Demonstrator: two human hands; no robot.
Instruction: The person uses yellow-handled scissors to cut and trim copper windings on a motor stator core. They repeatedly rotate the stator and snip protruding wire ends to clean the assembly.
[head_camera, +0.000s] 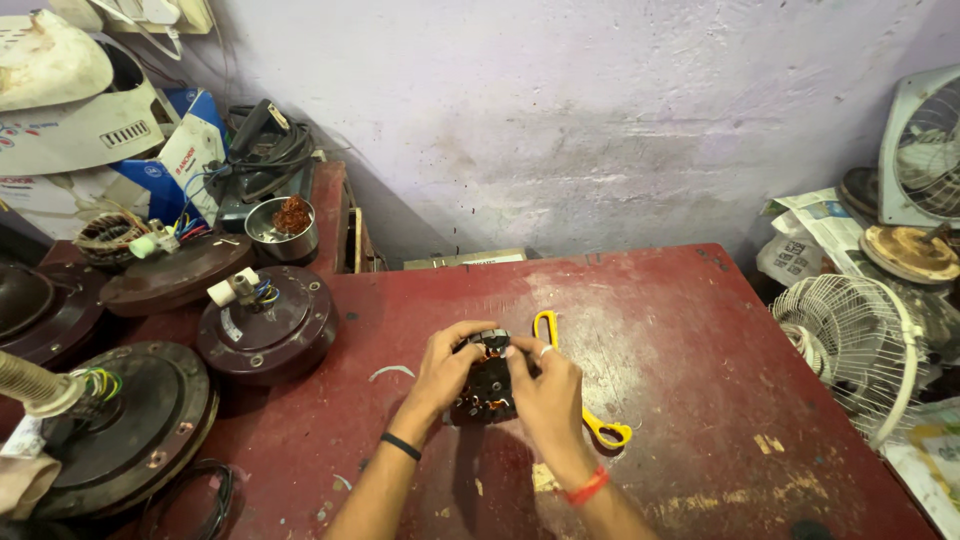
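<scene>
A small dark motor stator (487, 380) with copper windings rests on the worn red table (690, 350), held from both sides. My left hand (444, 372) grips its left side and wears a black band at the wrist. My right hand (548, 392) closes over its right side and top; it has a ring on one finger and a red thread at the wrist. A yellow-handled tool (604, 430) lies on the table right behind and beside my right hand, partly hidden by it.
Several dark brown ceiling-fan motors (265, 325) with wire stubs stand along the left. A steel bowl (283, 232) with copper wire, boxes and cables sit at the back left. A white fan guard (850, 345), newspapers and an exhaust fan (925, 145) crowd the right edge.
</scene>
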